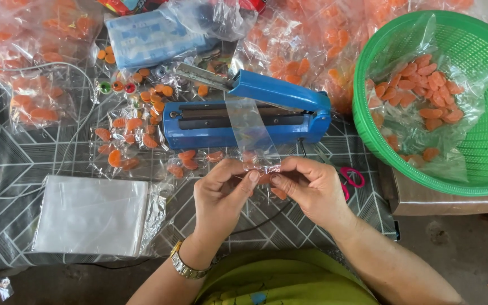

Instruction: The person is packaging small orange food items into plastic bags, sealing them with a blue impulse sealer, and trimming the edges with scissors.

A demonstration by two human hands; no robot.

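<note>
Both my hands pinch the near end of a narrow clear plastic bag (pixel 251 127). My left hand (pixel 221 195) grips its left corner and my right hand (pixel 310 186) grips its right corner, fingertips almost touching. The bag's far end lies across the sealing bar of a blue impulse heat sealer (pixel 289 107), whose arm is raised. Small orange candies (pixel 187 158) in sealed clear packets lie just in front of the sealer, close to my fingers. A metal watch is on my left wrist.
A green plastic basket (pixel 481 164) at the right holds a clear bag of orange candies. A stack of empty clear bags (pixel 91 214) lies at the left. Pink-handled scissors (pixel 352 178) sit beside my right hand. Many filled candy packets (pixel 35 101) cover the patterned table behind.
</note>
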